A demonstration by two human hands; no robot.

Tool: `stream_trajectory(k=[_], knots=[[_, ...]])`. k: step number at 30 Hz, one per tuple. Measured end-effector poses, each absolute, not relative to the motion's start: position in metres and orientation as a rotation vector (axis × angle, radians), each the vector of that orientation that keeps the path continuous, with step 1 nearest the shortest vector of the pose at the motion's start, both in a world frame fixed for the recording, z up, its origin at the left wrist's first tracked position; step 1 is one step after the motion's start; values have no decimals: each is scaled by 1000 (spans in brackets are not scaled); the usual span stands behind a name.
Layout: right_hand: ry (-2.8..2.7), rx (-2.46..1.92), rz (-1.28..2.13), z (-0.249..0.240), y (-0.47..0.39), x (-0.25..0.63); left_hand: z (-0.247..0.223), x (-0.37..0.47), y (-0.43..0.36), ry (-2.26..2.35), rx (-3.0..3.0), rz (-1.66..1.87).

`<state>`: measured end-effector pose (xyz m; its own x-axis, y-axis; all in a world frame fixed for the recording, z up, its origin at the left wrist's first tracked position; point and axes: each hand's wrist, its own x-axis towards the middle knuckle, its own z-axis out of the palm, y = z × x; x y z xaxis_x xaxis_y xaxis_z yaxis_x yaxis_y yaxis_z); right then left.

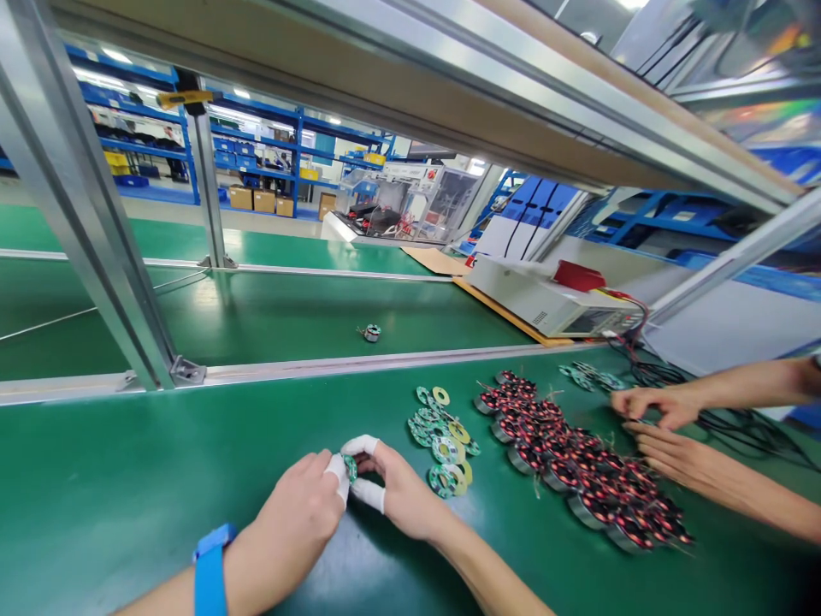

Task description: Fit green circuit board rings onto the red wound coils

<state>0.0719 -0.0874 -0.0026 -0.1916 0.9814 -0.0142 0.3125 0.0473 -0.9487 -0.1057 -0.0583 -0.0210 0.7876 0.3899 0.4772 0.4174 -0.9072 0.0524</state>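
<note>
My left hand [306, 503], with a blue wristband, pinches a small round green circuit board [350, 467] above the green table. White finger covers are on its thumb and on fingers of my right hand [398, 489]. The right fingertips curve round the board's edge from the other side. Whether a coil part sits behind the board is hidden by the fingers. Just right of my hands lies a loose pile of green and yellowish ring-shaped boards [442, 436]. Beyond it stand rows of round motor stators [564, 453] with copper windings and wires.
At the right, a co-worker's hands [667, 423] handle something near more green boards [590, 376] and black cables [737, 436]. A single stator [371, 333] lies past the metal rail [359, 363]. An aluminium post [106, 214] rises at left; a shelf beam [449, 94] crosses overhead.
</note>
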Motion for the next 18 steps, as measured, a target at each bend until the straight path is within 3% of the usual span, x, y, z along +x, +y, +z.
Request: stream_trajectory(k=[11,15,18], knots=[[-1617,-1408,1021,0,-93,66,-21,-93,-74,-579,-2756,-562],[-1649,-1469,1042,14,-91,83,11,-103,-57,-837,-3040,-390],[-1670,-1574,1067,20,-89,95,42,-121,-30,-1225,-3080,-623]])
